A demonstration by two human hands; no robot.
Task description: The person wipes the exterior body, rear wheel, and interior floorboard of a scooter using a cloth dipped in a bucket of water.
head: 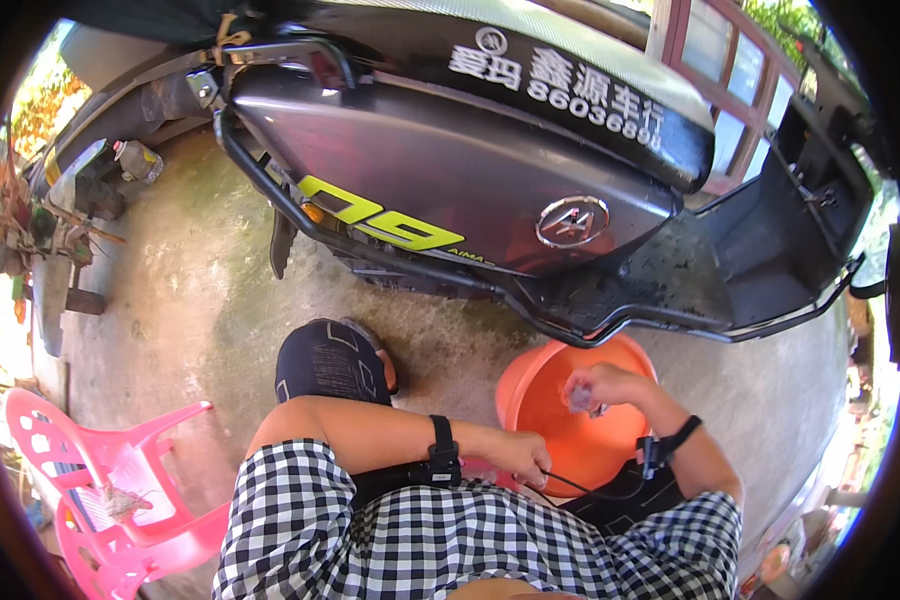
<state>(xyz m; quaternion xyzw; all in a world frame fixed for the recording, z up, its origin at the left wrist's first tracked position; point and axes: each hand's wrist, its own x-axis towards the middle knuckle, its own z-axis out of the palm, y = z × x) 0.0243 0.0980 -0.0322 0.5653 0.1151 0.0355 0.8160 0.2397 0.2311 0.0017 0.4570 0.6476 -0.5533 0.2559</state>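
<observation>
My left hand (pixel 521 454) has its fingers closed on a thin black cable (pixel 592 491), in front of my checked shirt. The cable curves across to the right, past the near rim of an orange plastic bucket (pixel 521 412). Over the bucket's mouth is my right hand (pixel 607 386), gripping a small greyish, crumpled item (pixel 580 397). Whether that item is cloth or plastic, I cannot tell. Each wrist carries a black strap with a small device. Beyond the bucket stands a dark AIMA electric scooter (pixel 435 157), its lower frame bar close above the bucket's far rim.
Pink plastic chairs (pixel 131 480) stand at the lower left, with a clump of something pale on one. A plastic bottle (pixel 139 161) is on the concrete floor (pixel 195 285) at the upper left. Dry branches and wood pieces line the left side. Behind the scooter is a framed window (pixel 727 75).
</observation>
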